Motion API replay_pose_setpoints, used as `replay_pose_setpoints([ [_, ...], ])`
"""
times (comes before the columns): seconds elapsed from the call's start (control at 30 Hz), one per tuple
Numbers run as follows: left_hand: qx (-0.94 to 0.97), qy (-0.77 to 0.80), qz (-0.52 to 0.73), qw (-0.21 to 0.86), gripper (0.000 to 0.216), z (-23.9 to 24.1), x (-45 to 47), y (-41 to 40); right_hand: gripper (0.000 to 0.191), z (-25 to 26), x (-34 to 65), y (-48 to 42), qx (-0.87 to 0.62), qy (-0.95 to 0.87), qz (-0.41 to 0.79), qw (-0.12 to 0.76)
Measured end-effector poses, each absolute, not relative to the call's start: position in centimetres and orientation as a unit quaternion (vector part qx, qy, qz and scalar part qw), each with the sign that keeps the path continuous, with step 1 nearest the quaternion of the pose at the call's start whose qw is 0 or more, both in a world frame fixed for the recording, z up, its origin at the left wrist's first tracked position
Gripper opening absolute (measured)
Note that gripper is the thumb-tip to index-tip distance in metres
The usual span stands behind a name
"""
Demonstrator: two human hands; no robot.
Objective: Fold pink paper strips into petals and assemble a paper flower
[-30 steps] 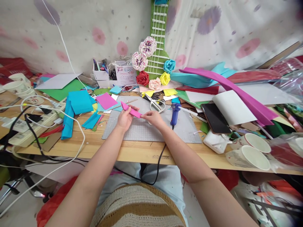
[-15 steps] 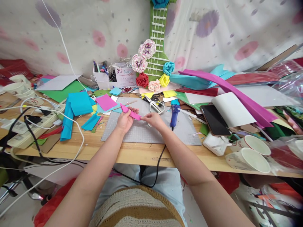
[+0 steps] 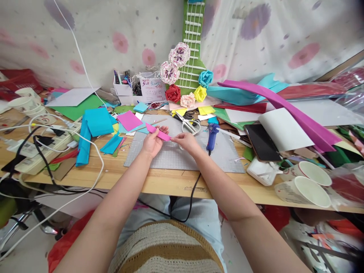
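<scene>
A folded strip of pink paper is held between my two hands, above the grey cutting mat. My left hand grips its left part, thumb on top and fingers curled beneath. At the strip's right end my right hand pinches the tip; its fingertips partly hide that end. White-handled scissors lie on the mat just beyond my right hand. To the right rests a blue glue gun. A flat pink paper square lies beyond my left hand.
Blue paper pieces and a power strip with cables are on the left. A green paper guitar with paper flowers stands at the back. On the right are a phone, paper cups and a long magenta sheet.
The view has shifted slightly, so the desk appears a little further right. The pink strip looks narrower, folded or turned flatter in my hands. Both hands keep hold of it.
</scene>
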State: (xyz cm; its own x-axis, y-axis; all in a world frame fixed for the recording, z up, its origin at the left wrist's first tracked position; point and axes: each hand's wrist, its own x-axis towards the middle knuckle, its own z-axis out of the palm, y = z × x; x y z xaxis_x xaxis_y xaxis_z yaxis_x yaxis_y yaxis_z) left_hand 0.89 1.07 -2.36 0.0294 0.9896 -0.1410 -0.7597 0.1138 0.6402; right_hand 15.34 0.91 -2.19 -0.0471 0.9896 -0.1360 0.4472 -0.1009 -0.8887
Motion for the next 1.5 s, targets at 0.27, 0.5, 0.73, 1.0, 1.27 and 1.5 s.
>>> replay_pose_setpoints([
  [0.27,0.189,0.289,0.636,0.690,0.018,-2.5,1.1,1.2,0.031,-2.7,15.2,1.2,-0.631,-0.581,0.410,0.309],
  [0.5,0.183,0.291,0.637,0.690,0.018,-2.7,1.3,1.5,0.030,-3.0,15.1,1.4,-0.631,-0.574,0.410,0.323],
  [0.73,0.167,0.302,0.637,0.689,0.019,-2.5,1.4,1.3,0.035,-3.5,15.4,1.7,-0.635,-0.579,0.399,0.319],
  [1.0,0.182,0.301,0.598,0.720,0.018,-2.7,1.0,1.2,0.031,-2.3,16.1,1.2,-0.583,-0.625,0.423,0.301],
  [1.27,0.218,0.276,0.544,0.762,0.020,-2.6,1.2,0.8,0.024,-1.9,15.8,0.6,-0.518,-0.619,0.490,0.329],
  [1.5,0.239,0.305,0.542,0.745,0.017,-2.8,1.6,0.7,0.020,-2.6,15.4,1.0,-0.546,-0.613,0.446,0.357],
])
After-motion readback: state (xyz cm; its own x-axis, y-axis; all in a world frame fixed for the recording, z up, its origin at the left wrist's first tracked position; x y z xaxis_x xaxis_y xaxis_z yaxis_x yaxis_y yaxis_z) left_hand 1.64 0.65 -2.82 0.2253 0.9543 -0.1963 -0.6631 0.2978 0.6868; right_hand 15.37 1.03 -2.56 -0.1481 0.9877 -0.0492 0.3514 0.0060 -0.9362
